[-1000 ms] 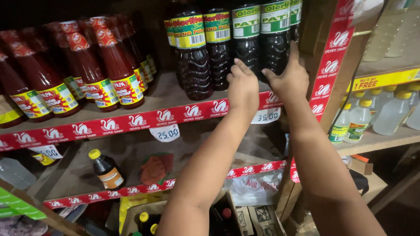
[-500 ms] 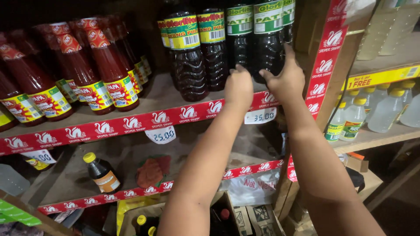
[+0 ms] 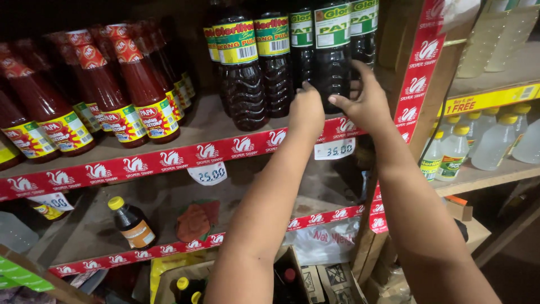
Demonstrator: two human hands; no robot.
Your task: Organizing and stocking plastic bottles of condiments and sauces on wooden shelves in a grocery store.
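Indoors, wooden shelf [image 3: 185, 135], dim shop.

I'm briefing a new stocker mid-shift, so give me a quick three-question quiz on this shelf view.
1. True or false: both hands are at the same dark bottle with a green label.
2. Which bottles stand at the left of the upper shelf? A) clear liquid bottles B) red sauce bottles C) boxes
3. What lies alone on the lower shelf, at the left?

Key
1. True: the left hand and right hand flank it.
2. B: red sauce bottles.
3. A small dark bottle with a yellow cap.
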